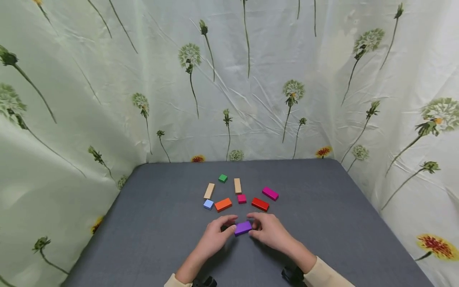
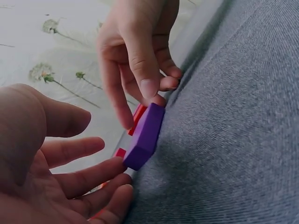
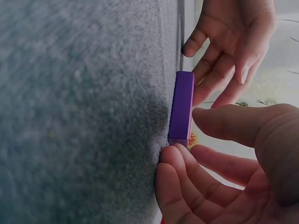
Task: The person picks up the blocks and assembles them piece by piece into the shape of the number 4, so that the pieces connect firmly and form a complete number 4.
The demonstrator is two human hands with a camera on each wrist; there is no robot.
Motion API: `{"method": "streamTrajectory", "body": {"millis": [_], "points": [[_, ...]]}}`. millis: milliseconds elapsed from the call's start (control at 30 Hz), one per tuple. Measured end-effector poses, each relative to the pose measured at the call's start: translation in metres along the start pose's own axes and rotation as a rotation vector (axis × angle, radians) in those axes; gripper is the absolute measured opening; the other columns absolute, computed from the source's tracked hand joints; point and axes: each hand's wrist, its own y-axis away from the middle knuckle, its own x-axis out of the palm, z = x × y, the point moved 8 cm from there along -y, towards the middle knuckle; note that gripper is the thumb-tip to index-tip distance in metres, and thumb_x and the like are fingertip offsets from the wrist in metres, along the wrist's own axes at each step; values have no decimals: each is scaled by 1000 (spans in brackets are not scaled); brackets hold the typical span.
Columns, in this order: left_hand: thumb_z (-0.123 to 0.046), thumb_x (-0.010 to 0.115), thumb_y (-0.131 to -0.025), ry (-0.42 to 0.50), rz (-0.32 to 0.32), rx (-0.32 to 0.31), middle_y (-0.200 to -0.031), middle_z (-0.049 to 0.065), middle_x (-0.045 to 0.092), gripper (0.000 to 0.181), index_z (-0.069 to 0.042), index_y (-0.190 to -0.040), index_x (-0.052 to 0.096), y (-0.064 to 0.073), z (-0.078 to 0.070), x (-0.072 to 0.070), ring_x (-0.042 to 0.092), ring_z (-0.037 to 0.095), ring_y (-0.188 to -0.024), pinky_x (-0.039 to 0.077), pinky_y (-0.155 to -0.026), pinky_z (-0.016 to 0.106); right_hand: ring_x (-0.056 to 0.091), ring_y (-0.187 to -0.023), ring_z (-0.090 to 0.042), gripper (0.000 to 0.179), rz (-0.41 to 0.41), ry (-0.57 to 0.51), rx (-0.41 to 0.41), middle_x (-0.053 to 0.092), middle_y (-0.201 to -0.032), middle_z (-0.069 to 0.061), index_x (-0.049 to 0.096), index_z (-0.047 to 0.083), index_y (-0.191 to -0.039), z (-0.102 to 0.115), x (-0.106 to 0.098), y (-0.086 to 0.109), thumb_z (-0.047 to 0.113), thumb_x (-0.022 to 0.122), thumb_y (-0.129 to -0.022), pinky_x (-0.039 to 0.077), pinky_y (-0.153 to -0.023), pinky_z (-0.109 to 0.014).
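Note:
A purple block (image 1: pixel 243 228) lies flat on the grey cloth between the two hands. At its left end is the left hand (image 1: pixel 216 234), with loosely bent, spread fingers; in the left wrist view a fingertip (image 2: pixel 117 163) meets or nearly meets the block's near corner. The right hand (image 1: pixel 270 232) is at the other end. Its fingertips (image 3: pixel 175 151) touch or almost touch that end in the right wrist view, while the thumb stays apart from the fingers. Neither hand grips the block.
Beyond the hands lie an orange block (image 1: pixel 223 205), a red block (image 1: pixel 260 204), a magenta block (image 1: pixel 270 193), a small pink block (image 1: pixel 242 199), a light blue block (image 1: pixel 208 204), a green block (image 1: pixel 223 178) and two tan blocks (image 1: pixel 209 191). A flowered curtain (image 1: pixel 229 79) surrounds the table.

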Motion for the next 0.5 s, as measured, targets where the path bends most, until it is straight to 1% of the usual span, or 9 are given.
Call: {"method": "streamTrajectory", "body": {"millis": [100,267,367,500], "points": [[-24,63,-101,8,5,-2,-120,3,69,35,-8,-131,66,-1,2,0,62,19,-109,46,-95,51,53,-66,-9,44,8,9,-12,58,-78,9,68,9,-127,1,2,-4,15,81,-85,44,-58,-27],[-20,64,-99,6,9,-4,-119,3,70,32,-7,-129,67,0,3,-2,62,18,-106,48,-93,48,52,-65,-8,43,22,14,-35,57,-77,10,68,8,-126,5,4,-8,15,80,-85,44,-57,-26],[-16,67,-97,-2,8,-1,-116,3,70,32,-7,-128,68,0,2,-3,62,17,-103,49,-89,44,51,-62,-8,43,29,11,-24,57,-73,9,68,8,-126,6,5,-10,14,80,-85,42,-54,-25],[-10,71,-93,8,11,-8,-106,1,71,35,-7,-128,67,0,2,-1,63,16,-95,50,-81,35,50,-57,-7,41,16,16,-15,57,-68,9,69,8,-124,5,3,-10,11,80,-85,40,-51,-25]]}}
